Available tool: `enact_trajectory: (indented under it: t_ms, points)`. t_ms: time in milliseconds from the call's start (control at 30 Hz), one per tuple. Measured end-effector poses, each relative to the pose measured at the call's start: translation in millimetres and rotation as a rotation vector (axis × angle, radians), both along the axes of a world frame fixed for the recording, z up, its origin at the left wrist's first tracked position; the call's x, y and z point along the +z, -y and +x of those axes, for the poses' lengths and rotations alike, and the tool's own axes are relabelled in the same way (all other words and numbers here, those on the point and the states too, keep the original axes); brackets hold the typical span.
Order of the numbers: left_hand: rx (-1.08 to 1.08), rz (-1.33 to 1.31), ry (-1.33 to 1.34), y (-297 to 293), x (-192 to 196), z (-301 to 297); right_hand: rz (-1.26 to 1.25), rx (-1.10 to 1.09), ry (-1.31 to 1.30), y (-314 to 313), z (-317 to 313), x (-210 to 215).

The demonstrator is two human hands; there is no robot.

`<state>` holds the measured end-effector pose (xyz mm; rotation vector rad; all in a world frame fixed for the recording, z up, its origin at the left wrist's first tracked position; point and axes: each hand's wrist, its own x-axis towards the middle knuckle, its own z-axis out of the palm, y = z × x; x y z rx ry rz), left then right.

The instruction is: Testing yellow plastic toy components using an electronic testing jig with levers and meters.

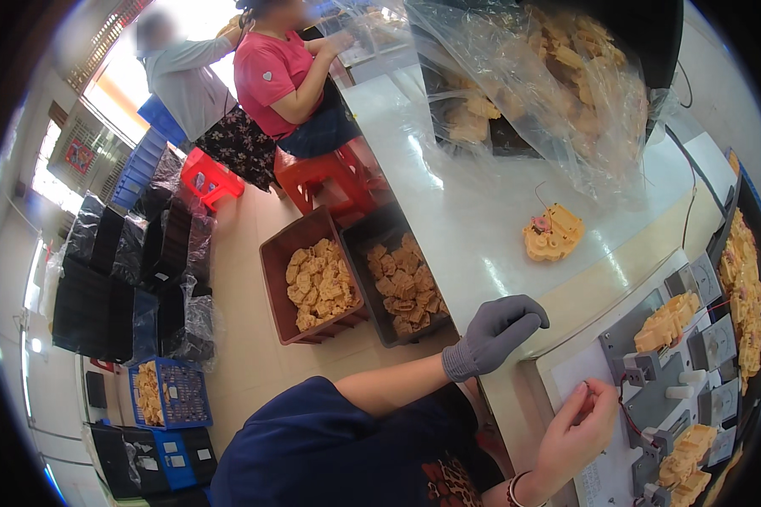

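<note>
My left hand (499, 334), in a grey knitted glove, hovers by the bench edge with its fingers curled together and nothing visible in them. My bare right hand (582, 418) is over a white sheet beside the test fixture (651, 380), its fingertips pinched; what they hold, if anything, is hidden. A cream plastic housing (666, 323) sits on the fixture, and another cream housing (689, 456) lies nearer to me. Farther up the bench, apart from both hands, lies a yellowish housing (554, 232) with a small pink piece and a thin wire.
Clear plastic bagging (516, 93) covers a heap of cream parts at the back. Dial meters (714, 342) line the fixture's right side. A brown crate (271, 262) and a black crate (380, 329) of parts stand left of the bench. Two people work beyond, near a red stool (325, 177).
</note>
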<state>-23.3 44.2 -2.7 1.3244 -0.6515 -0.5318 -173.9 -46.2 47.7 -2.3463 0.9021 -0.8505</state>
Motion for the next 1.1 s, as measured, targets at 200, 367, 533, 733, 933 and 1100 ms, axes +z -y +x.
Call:
enact_trajectory:
  t_ms: [200, 367, 533, 733, 933, 1100]
  points:
    - [0.01, 0.009, 0.017, -2, 0, 3, -0.022, -0.006, 0.012, -4, 3, 1]
    - [0.16, 0.249, -0.042, -5, -54, 4, -0.051, 0.002, -0.035, 2, -1, 7]
    - [0.231, -0.072, -0.121, 10, -115, 62, -0.076, 0.044, 0.24, 9, 18, -29]
    - [-0.608, -1.114, -0.022, 61, -89, 58, -0.281, -0.175, -0.005, 14, 6, -42]
    - [0.124, -0.135, 0.595, 20, -22, 9, -0.256, -0.153, 0.013, 4, 13, -37]
    - [0.219, 0.026, 0.665, 24, -24, 6, -0.213, -0.209, -0.023, 10, 15, -38]
